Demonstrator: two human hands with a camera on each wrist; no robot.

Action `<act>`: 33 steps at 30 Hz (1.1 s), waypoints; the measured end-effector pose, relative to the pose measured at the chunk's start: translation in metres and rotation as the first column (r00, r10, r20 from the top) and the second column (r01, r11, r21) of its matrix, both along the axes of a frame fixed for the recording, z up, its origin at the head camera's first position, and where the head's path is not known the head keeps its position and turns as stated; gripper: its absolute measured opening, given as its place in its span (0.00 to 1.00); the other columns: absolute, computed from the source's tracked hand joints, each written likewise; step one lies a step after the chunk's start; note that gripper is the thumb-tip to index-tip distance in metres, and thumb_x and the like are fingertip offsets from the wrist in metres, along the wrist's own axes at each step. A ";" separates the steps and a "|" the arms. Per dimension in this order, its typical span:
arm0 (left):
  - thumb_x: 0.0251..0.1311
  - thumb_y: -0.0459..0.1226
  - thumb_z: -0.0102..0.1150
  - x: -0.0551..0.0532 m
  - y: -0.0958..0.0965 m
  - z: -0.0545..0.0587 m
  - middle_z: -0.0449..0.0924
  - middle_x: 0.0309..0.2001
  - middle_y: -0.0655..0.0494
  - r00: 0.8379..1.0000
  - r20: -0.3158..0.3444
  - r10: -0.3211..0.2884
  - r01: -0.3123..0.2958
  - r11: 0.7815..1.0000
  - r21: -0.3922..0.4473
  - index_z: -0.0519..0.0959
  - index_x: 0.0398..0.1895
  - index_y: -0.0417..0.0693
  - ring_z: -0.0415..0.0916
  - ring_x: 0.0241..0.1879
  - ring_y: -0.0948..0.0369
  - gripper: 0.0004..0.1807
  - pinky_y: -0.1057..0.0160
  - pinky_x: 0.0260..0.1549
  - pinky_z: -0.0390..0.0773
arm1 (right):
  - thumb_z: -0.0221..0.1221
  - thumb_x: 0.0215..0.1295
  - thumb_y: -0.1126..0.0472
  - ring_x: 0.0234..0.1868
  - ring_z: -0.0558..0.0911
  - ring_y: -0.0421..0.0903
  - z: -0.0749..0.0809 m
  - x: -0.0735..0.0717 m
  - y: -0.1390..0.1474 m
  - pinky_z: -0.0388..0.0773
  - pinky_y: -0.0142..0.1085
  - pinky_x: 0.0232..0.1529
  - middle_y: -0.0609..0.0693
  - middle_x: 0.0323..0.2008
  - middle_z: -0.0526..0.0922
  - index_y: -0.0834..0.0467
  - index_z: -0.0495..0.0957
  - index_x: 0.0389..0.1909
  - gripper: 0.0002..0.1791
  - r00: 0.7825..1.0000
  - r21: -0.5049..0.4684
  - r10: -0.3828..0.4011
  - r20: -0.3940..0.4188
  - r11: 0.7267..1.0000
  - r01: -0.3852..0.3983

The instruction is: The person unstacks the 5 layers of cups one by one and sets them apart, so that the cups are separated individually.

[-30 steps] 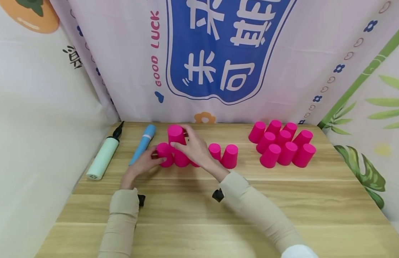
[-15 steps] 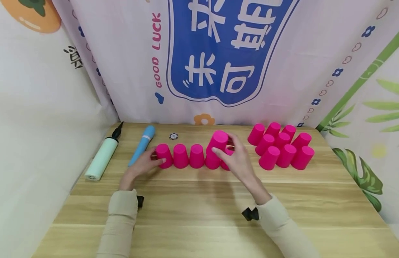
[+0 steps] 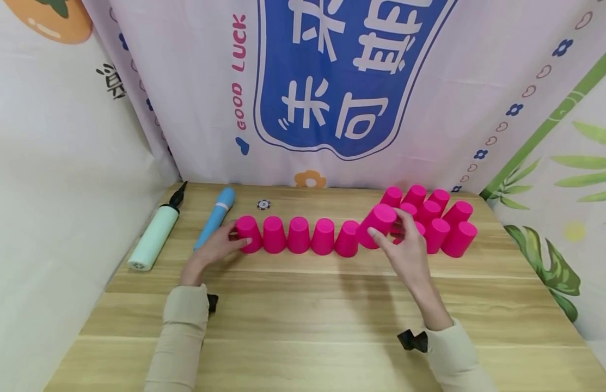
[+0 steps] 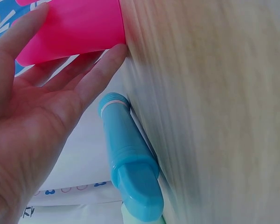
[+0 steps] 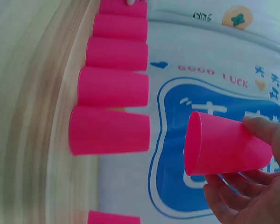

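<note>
On the bench [image 3: 293, 316], your left fingers [image 4: 102, 72] clasp the left cup [image 3: 249, 234] of the row [image 3: 299, 237]; right of it, right fingers [image 5: 219, 200] pinch the tilted cup [image 3: 374, 226]: avoid bumping.

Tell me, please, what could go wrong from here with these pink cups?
The held cup, tilted in the right hand, might knock the row's rightmost cup if lowered too close. The same hand could brush the cup cluster, which it overlaps in the head view. A jerk of the left hand might push the leftmost cup, which it grips, into its neighbour.
</note>
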State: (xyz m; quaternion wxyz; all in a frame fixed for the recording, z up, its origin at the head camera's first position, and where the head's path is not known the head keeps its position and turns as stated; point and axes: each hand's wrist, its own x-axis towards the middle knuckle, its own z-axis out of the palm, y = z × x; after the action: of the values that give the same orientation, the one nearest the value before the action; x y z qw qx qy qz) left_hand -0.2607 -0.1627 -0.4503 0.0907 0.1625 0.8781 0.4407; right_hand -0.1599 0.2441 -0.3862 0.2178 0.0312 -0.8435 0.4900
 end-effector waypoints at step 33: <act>0.66 0.43 0.58 0.000 -0.001 0.002 0.67 0.64 0.37 1.000 0.016 -0.008 0.007 1.000 0.011 0.60 0.69 0.37 0.66 0.62 0.40 0.34 0.44 0.58 0.70 | 0.64 0.62 0.53 0.54 0.72 0.64 -0.034 0.017 0.113 0.75 0.41 0.49 0.69 0.55 0.71 0.69 0.58 0.65 0.39 0.917 0.194 -0.271 0.294 0.956 0.221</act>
State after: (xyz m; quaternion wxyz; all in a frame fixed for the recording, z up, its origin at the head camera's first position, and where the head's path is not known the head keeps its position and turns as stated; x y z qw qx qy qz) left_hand -0.2605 -0.1639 -0.4483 0.0984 0.1628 0.8745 0.4463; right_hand -0.1429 0.3575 -0.4198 0.1361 -0.1375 -0.9005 0.3894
